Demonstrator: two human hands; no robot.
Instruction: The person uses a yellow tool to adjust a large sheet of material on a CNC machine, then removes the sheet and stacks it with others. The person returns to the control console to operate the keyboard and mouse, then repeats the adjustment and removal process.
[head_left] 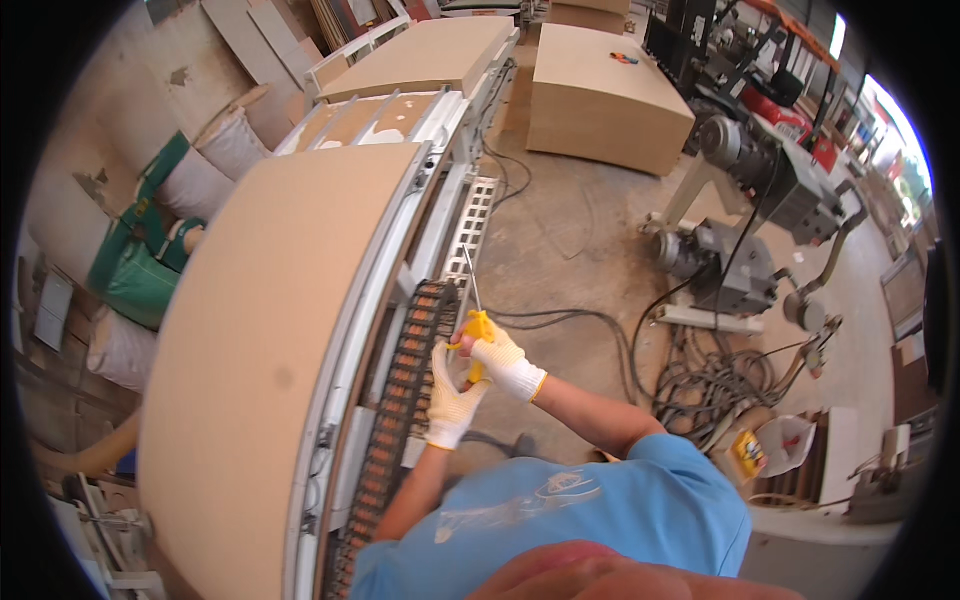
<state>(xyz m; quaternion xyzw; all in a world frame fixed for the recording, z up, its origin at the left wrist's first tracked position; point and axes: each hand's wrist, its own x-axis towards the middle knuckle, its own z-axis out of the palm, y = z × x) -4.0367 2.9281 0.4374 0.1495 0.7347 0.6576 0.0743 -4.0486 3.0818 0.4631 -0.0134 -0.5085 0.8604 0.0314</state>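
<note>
A yellow air blow gun (479,327) with a long thin metal nozzle is held in front of me, its nozzle pointing up and away. My right hand (510,364), in a white knit glove with a yellow cuff edge, is closed around its body. From the lower left, my left hand (455,405), gloved the same way, grips the lower part of the gun. Some of the fingertips are hidden behind the tool. Just left of both hands runs a black cable chain (392,430) with orange-brown lines inside, along a white machine frame (335,370).
A large tan board (260,330) lies on the frame at left, with another board stack (425,55) beyond. Further off stands a tall panel stack (610,100). To the right are grey motors (735,265), coiled hoses (705,385) and cables across the concrete floor.
</note>
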